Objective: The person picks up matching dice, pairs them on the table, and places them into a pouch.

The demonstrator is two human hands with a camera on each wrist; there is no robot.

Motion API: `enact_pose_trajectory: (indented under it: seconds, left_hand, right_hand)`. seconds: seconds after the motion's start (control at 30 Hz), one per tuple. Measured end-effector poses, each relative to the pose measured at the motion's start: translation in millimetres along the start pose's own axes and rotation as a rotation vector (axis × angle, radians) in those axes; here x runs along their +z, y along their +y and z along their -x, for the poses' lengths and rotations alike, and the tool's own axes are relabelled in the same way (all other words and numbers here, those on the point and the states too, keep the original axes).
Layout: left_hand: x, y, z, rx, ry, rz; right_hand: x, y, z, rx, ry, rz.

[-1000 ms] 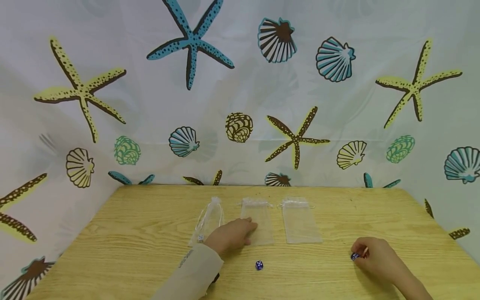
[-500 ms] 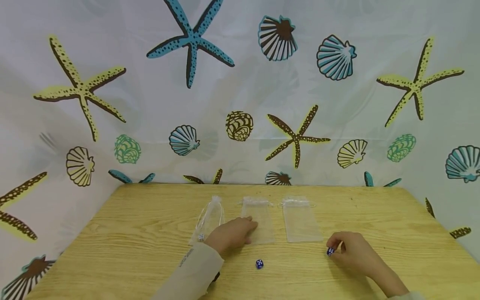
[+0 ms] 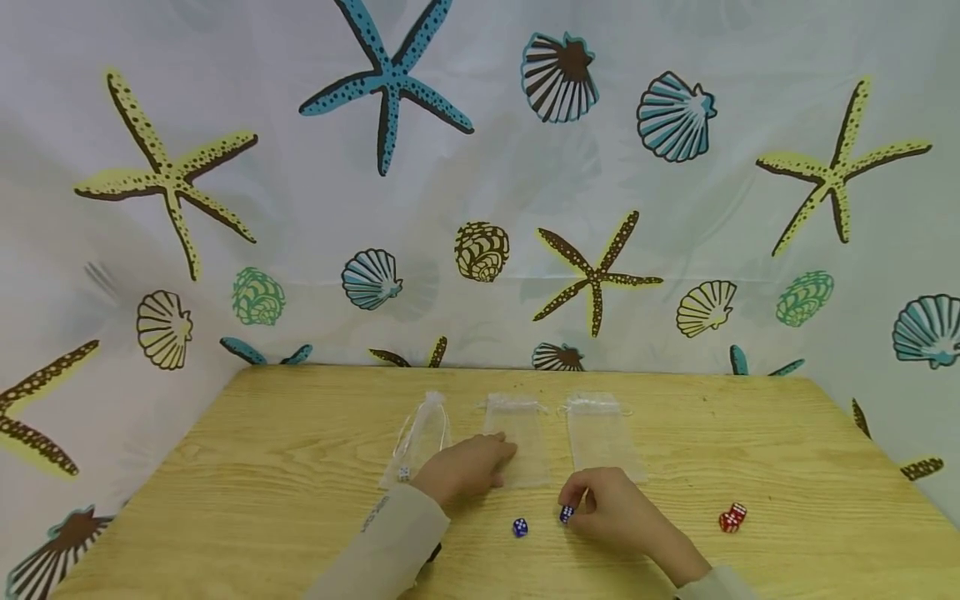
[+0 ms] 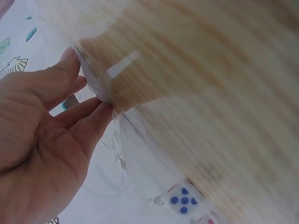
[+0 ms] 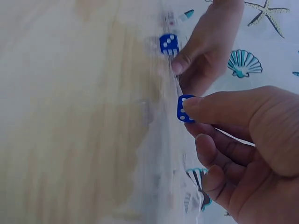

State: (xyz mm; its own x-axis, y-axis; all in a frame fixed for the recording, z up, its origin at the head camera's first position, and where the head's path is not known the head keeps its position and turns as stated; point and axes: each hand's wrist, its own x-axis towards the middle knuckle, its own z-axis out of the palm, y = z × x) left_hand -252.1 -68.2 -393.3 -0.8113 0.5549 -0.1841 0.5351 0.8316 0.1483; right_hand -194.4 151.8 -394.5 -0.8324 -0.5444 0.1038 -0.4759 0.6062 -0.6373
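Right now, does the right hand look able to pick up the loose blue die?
Probably not as things stand: the loose blue die lies near the right hand with nothing visible between them, but that grip is taken up by a second blue die.

Three pouches [image 3: 603, 437] in row across table [image 3: 285, 475]; lone die [image 3: 521, 527] before middle one, clustered dice [image 3: 729, 522] at right.

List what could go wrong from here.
1. The right hand pinches a small blue die with part of it sticking out; it could slip and roll away.
2. A second blue die lies loose on the table close by, so that hand might knock it.
3. The left hand rests on the thin middle bag; a small movement could drag or crease it.
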Motion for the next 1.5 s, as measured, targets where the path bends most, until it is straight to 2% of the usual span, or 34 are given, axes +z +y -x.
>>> enact_pose_trajectory:
  seconds: [0.2, 0.37, 0.63, 1.13, 1.33, 1.5]
  left_hand:
    - [-2.7, 1.6, 1.4, -0.022, 0.009, 0.029]
    - [-4.0, 2.8, 2.5, -0.013, 0.016, 0.022]
    - [-3.3, 1.1, 1.1, -0.009, 0.043, 0.028]
    - [-2.3, 1.6, 0.9, 0.028, 0.094, 0.015]
    - [-2.1, 1.0, -2.6, 0.054, 0.141, 0.019]
    - [-0.3, 3.2, -2.2, 0.032, 0.204, 0.054]
  right_hand:
    - [11, -10, -11, -0.028, -0.015, -0.008]
    - [18, -15, -15, -0.024, -0.042, -0.033]
    - [19, -17, -16, -0.045, -0.048, -0.021]
    - [9, -14, -12, -0.007, -0.002, 0.0]
    - [1, -14, -14, -0.048, 0.035, 0.013]
    - [-7, -14, -14, -0.042, 0.057, -0.003]
